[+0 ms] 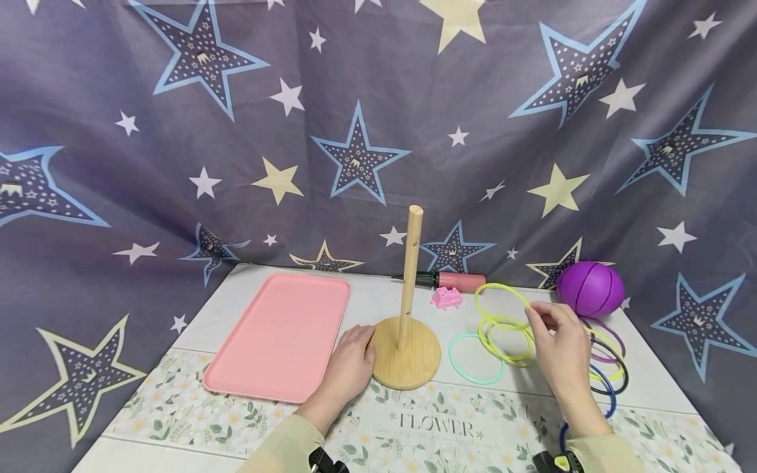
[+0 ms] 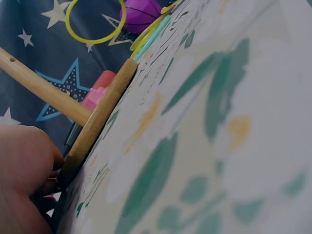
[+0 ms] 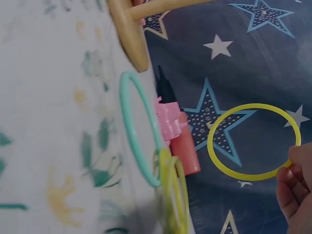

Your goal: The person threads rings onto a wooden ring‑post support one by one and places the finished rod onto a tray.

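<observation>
My right hand [image 1: 560, 341] pinches a yellow ring [image 3: 213, 158] by its edge, between thumb and fingers. The ring is raised upright above other yellow rings [image 1: 486, 338] on the table. A wooden stand, a round base with an upright peg [image 1: 411, 276], stands left of the rings. My left hand [image 1: 350, 361] holds the left edge of its base [image 1: 420, 368]; in the left wrist view the fingers curl at the rim, partly hidden. Between stand and right hand lies a turquoise ring [image 1: 454, 362], overlapping the yellow ones.
A pink tray [image 1: 284, 335] lies on the left. Behind the stand are a small pink toy [image 1: 446, 298] and a red-black pump [image 1: 461, 282]. A purple ball [image 1: 591, 289] sits at the back right, near purple, black and blue rings [image 1: 609, 401]. A starry curtain hangs behind the table.
</observation>
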Tool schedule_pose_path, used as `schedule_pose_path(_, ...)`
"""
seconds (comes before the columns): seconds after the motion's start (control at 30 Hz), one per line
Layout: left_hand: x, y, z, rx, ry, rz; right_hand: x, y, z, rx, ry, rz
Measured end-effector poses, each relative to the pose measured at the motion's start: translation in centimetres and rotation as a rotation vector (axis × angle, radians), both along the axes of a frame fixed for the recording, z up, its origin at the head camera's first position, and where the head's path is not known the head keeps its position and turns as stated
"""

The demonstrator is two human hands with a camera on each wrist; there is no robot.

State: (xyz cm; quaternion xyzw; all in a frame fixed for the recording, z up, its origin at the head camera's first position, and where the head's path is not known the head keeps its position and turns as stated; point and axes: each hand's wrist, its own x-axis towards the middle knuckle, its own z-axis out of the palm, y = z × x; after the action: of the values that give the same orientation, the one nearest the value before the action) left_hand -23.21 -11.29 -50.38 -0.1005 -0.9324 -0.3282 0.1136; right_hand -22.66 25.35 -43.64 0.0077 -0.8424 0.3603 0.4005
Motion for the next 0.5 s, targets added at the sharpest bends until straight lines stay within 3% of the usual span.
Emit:
schedule_pose_path(0.23, 0.5, -0.2, -0.1, 0.003, -0.018, 0.005, 0.0, -0.5, 2.0, -0.047, -0.006, 0.026)
schedule_pose_path(0.5, 0.4, 0.0, 0.1, -0.035, -0.012, -0.065, 0.2, -0.7, 4.9, -0.198, -0.083, 0.085)
